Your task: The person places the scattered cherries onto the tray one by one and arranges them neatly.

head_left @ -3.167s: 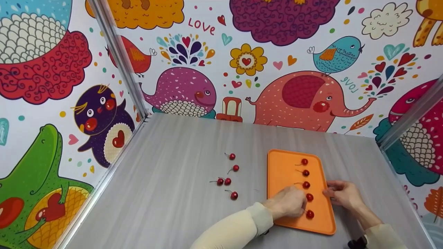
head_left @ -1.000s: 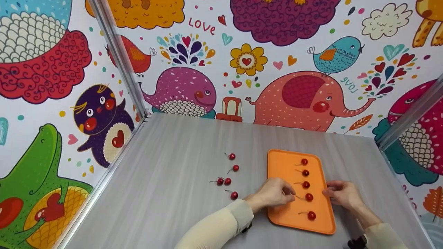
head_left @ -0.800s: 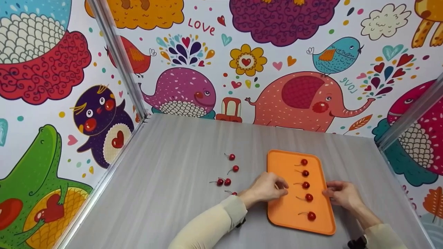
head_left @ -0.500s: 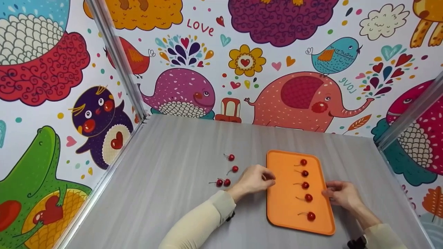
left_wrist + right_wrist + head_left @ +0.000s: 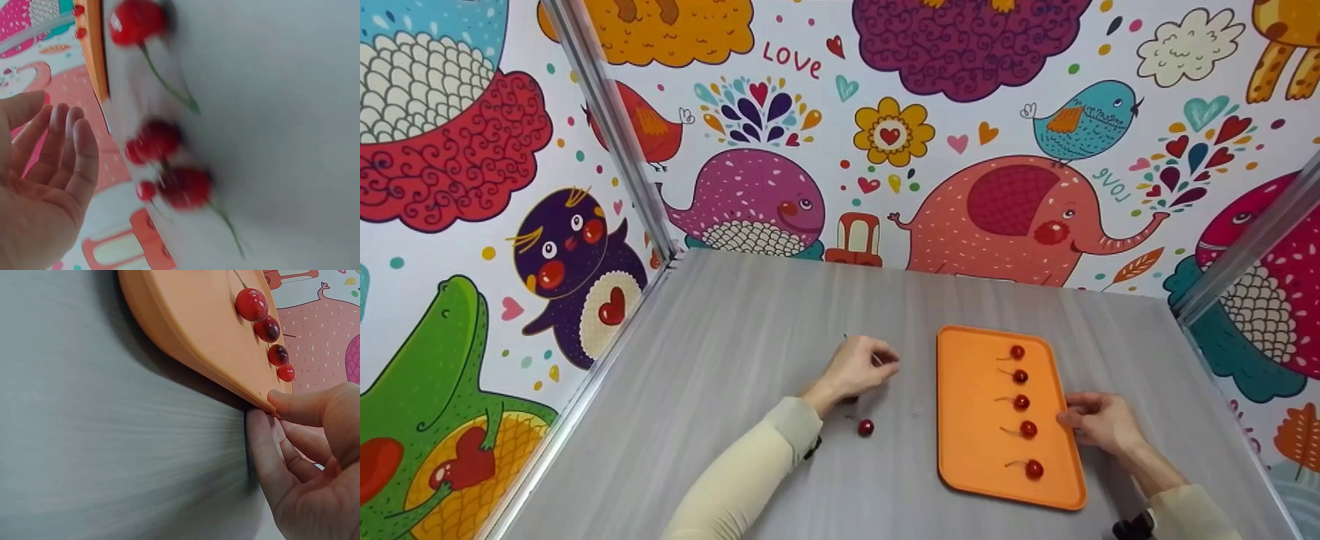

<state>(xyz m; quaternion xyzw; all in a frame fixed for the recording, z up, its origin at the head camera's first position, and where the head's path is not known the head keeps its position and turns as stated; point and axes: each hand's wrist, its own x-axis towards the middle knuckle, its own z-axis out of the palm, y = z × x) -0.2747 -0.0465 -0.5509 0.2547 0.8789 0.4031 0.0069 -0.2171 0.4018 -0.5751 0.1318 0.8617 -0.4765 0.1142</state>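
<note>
My left hand (image 5: pixel 858 367) hovers over loose red cherries on the table, its fingers loosely curled and holding nothing. One stemmed cherry (image 5: pixel 865 427) shows just below that hand in the head view; the hand and sleeve hide most of the others. In the left wrist view, several cherries (image 5: pixel 184 188) lie beside the relaxed left hand (image 5: pixel 50 163), slightly blurred. An orange tray (image 5: pixel 975 420) carries a column of several cherries (image 5: pixel 1021 402), stems pointing left. My right hand (image 5: pixel 1102 420) pinches the tray's right rim, thumb on top and fingers underneath, as the right wrist view shows.
The grey table (image 5: pixel 735 337) has wood-like streaks. Walls printed with cartoon animals stand behind it and at both sides, joined by metal corner posts (image 5: pixel 615 135). Dark wrist straps (image 5: pixel 1132 525) show at the sleeves.
My left hand has left the lowest cherry on the tray and moved left, off the tray and over the loose cherries. The right hand stays at the tray's rim.
</note>
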